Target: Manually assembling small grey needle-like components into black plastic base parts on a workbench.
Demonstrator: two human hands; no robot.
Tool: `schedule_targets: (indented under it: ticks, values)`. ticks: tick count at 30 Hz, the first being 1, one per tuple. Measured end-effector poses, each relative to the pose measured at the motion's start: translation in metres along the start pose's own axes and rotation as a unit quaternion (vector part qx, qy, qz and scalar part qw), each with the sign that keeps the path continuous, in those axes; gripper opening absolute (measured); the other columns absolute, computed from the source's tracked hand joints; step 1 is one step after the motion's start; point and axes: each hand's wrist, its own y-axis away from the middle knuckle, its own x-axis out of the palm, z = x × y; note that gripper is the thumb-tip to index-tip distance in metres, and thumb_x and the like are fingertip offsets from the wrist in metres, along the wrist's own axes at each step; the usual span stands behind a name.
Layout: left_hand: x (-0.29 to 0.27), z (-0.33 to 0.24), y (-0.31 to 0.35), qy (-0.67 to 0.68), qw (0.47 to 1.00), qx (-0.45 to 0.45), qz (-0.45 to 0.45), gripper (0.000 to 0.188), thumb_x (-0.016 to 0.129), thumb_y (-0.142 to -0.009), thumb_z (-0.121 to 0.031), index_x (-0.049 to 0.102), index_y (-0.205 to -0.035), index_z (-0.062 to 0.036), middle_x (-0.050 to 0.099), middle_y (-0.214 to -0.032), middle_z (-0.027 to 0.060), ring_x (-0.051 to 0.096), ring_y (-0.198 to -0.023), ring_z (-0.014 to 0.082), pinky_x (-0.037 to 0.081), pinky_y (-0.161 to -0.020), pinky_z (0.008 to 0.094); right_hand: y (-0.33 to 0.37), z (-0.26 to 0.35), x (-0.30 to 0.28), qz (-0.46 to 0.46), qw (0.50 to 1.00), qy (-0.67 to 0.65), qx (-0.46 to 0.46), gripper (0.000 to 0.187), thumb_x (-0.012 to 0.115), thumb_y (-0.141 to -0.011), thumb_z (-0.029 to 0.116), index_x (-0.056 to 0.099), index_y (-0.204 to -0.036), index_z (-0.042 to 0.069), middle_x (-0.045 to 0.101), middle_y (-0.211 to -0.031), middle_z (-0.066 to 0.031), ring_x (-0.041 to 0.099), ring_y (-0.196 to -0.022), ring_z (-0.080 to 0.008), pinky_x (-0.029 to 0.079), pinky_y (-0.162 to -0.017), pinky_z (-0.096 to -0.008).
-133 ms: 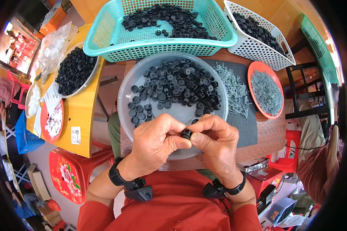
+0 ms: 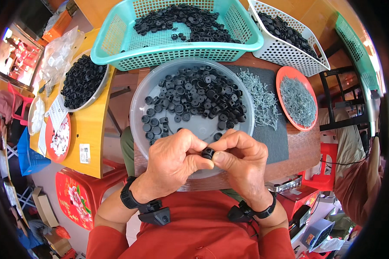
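Pinched between the fingertips of both hands is one small round black plastic part (image 2: pixel 208 153). My left hand (image 2: pixel 173 154) grips it from the left with thumb and forefinger. From the other side my right hand (image 2: pixel 241 156) closes thumb and fingers on it. Both hands are over the near rim of a clear round plastic tub (image 2: pixel 139 149). Loose black plastic parts (image 2: pixel 199 93) of the same sort lie heaped in the tub, mostly toward its far and right sides. The fingers hide some of the held part.
Behind the tub stands a teal basket (image 2: pixel 173 57) of black parts, with a white basket (image 2: pixel 289 54) to its right. Screws (image 2: pixel 259 99) lie on a dark mat (image 2: pixel 277 144), beside a red plate (image 2: pixel 285 113) of screws. A bowl of black parts (image 2: pixel 83 81) sits on the yellow table (image 2: pixel 97 125).
The whole view has shifted very slightly. Both hands keep their pinch on the black part, with hardly any movement.
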Motion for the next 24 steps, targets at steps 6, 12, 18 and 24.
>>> schedule_targets:
  ticks: [6,12,18,24]
  values:
    - [0.001,0.001,-0.002,-0.042,0.999,0.032,0.010,0.038,0.078,-0.066,-0.032,0.056,-0.078,-0.0037,0.056,-0.066,0.0074,0.057,-0.057,0.0204,0.044,-0.051,0.0276,0.002,0.006,-0.002,0.006,1.000,-0.025,0.007,0.016,0.062,-0.076,-0.010,0.066,-0.089,-0.001,0.056,-0.078,-0.0012,0.050,-0.071,-0.0074,0.042,-0.067,-0.0217]
    - [0.002,-0.003,-0.006,-0.105,0.986,0.129,0.002,0.027,0.077,-0.066,-0.013,0.053,-0.075,-0.0027,0.049,-0.057,0.0075,0.050,-0.047,0.0229,0.039,-0.043,0.0318,0.004,0.009,-0.007,0.042,0.998,-0.015,0.043,0.012,0.063,-0.083,0.002,0.060,-0.094,-0.001,0.058,-0.084,-0.0022,0.055,-0.083,-0.0082,0.046,-0.073,-0.0233]
    - [0.006,-0.018,-0.011,-0.129,0.986,0.099,0.035,0.033,0.077,-0.065,-0.010,0.055,-0.087,-0.0016,0.055,-0.068,0.0069,0.053,-0.056,0.0200,0.043,-0.049,0.0290,-0.001,0.019,-0.017,0.041,0.989,-0.100,0.099,0.020,0.065,-0.080,-0.001,0.059,-0.099,-0.001,0.063,-0.087,-0.0045,0.058,-0.079,-0.0089,0.048,-0.069,-0.0226]
    - [-0.008,-0.014,-0.003,-0.093,0.994,-0.029,0.052,0.031,0.074,-0.068,-0.004,0.056,-0.093,0.0006,0.059,-0.075,0.0099,0.057,-0.060,0.0189,0.047,-0.055,0.0280,-0.067,0.055,-0.107,-0.203,0.974,0.087,-0.053,0.013,0.064,-0.069,0.001,0.062,-0.081,-0.001,0.063,-0.075,-0.0072,0.056,-0.064,-0.0121,0.045,-0.057,-0.0246]
